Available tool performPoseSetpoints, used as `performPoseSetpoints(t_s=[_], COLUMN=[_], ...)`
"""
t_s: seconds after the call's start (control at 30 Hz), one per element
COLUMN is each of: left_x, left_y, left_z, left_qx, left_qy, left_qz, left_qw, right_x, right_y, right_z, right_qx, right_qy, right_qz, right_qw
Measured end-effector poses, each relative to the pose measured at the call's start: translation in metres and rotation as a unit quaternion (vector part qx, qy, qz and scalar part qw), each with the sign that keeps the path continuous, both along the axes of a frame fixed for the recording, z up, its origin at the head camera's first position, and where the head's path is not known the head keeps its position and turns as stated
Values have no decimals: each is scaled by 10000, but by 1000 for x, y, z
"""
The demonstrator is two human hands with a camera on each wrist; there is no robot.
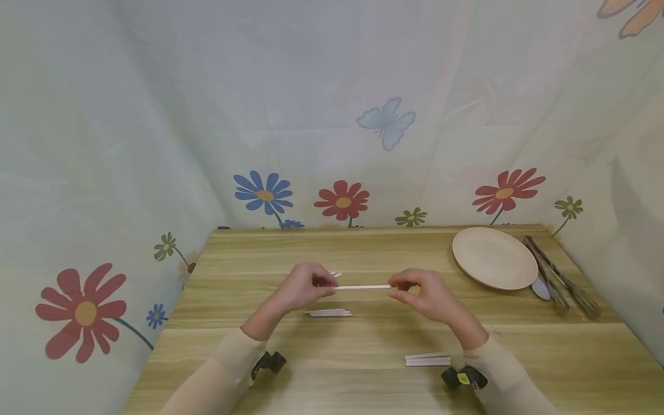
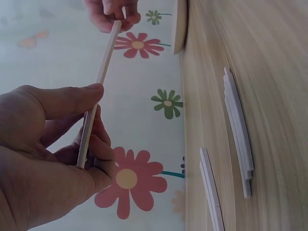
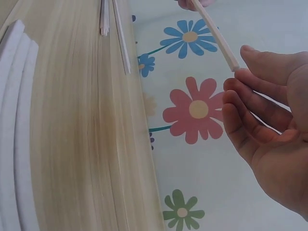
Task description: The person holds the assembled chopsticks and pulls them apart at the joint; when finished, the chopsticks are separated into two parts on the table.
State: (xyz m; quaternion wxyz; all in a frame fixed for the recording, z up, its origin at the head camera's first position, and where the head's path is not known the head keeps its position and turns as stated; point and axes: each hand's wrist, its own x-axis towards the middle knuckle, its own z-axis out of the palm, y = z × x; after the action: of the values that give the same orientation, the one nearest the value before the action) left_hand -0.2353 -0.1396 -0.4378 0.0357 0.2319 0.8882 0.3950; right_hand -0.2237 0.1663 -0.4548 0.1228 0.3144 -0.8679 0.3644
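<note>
A thin white stick (image 1: 363, 286) hangs level above the wooden table (image 1: 363, 340), held at both ends. My left hand (image 1: 323, 282) pinches its left end between thumb and fingers; the left wrist view shows the stick (image 2: 96, 96) running through that grip. At the other end my right hand (image 1: 398, 287) holds the tip, and in the right wrist view the stick (image 3: 214, 33) ends between thumb and fingertips (image 3: 237, 77). A small pile of the same white sticks (image 1: 329, 313) lies below the left hand. A second pile (image 1: 427, 360) lies near my right wrist.
A round beige plate (image 1: 494, 257) sits at the back right, with metal tongs (image 1: 562, 278) and a spoon (image 1: 540, 287) beside it. Another short white stick (image 1: 336, 274) pokes out behind the left hand. Flower-printed cloth walls close in the table on three sides.
</note>
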Motion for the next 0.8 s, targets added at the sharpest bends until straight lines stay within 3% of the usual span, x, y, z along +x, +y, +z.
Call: performPoseSetpoints(t_s=[0.37,0.53,0.7,0.8], left_x=[3,6,9,9], left_y=[9,15,21,21], left_z=[4,5,8,10], left_qx=[-64,-99,-85,-121], left_qy=[255,448,654,711], left_qz=[-196,-95,56,33], left_qw=[9995,9989,9978,9974], right_x=[0,0,1,-3], right_y=[-7,-11,-18,-15], right_z=[5,3,1,0], right_qx=[-9,-117,-317,-330], right_qy=[-90,513,1209,1367], right_qz=[180,151,-140,-151], right_qw=[9998,9985,9921,9899])
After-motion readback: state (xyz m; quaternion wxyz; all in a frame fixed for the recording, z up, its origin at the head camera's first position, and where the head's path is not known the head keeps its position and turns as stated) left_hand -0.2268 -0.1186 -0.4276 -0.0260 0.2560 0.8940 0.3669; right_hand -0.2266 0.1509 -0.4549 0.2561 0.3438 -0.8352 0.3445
